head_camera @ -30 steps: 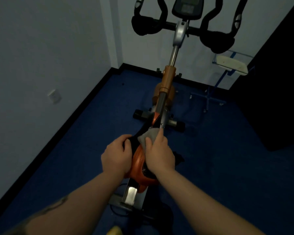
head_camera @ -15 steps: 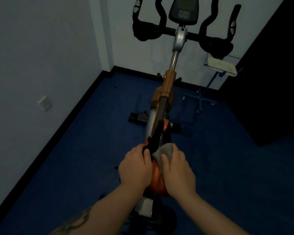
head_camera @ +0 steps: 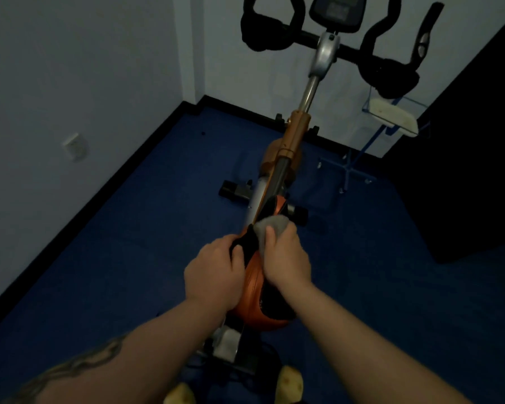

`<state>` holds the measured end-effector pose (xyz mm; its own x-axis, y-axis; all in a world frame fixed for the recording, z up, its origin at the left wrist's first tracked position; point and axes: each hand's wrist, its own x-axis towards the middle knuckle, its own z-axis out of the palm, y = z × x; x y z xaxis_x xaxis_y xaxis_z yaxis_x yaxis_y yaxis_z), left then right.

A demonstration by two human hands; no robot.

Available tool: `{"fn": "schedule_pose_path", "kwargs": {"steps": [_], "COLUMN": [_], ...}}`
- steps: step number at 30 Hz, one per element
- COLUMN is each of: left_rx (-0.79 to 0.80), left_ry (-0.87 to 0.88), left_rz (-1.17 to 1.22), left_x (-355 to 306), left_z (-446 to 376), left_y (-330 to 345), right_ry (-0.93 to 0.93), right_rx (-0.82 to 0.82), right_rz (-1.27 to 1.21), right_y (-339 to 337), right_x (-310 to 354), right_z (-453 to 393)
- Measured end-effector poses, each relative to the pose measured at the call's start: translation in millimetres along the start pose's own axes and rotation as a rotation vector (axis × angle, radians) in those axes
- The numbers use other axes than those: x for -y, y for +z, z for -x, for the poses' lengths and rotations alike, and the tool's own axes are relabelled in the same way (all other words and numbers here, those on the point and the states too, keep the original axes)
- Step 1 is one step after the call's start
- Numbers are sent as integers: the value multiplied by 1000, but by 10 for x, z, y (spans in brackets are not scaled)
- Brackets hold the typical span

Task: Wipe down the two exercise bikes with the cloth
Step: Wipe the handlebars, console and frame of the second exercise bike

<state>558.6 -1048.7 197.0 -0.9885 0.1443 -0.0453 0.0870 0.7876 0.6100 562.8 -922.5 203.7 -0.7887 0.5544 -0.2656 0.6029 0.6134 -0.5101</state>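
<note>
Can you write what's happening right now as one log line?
step: wiping bike | right hand: holds cloth on saddle | left hand: grips saddle

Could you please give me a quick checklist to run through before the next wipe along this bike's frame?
1. Cloth in hand: ok, the right hand grips the grey cloth.
2. Cloth on bike: ok, it presses on the exercise bike where the black frame bar meets the orange saddle.
3. Bike steadied: ok, the left hand holds the saddle's nose.
4. Path ahead clear: ok, nothing lies on the frame up to the handlebars.
5. Cloth clean enough: cannot tell, too dim.
6. Second bike located: cannot tell, only one in view.
</note>
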Motion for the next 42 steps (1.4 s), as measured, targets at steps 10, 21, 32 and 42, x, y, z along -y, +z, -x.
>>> {"fn": "schedule_pose_path", "kwargs": {"steps": [10,21,32,42], "left_rx": [-41,-409,-378,-271], "left_ry": [-69,-310,-468,-643], "left_rz": [41,157,708,817], "left_x": [-41,-148,-506,-540], "left_z": [30,233,835,852], "left_y": [-32,95,533,548], "right_ry": [-227,-1298,-1400,-1501], "right_rx": [-4,175,458,603], "right_rz": [-39,463,433,457], "right_y": [4,-221,-140,-43], "right_x": [-48,61,280,359], "right_z": [-129,-583,-397,-137]}}
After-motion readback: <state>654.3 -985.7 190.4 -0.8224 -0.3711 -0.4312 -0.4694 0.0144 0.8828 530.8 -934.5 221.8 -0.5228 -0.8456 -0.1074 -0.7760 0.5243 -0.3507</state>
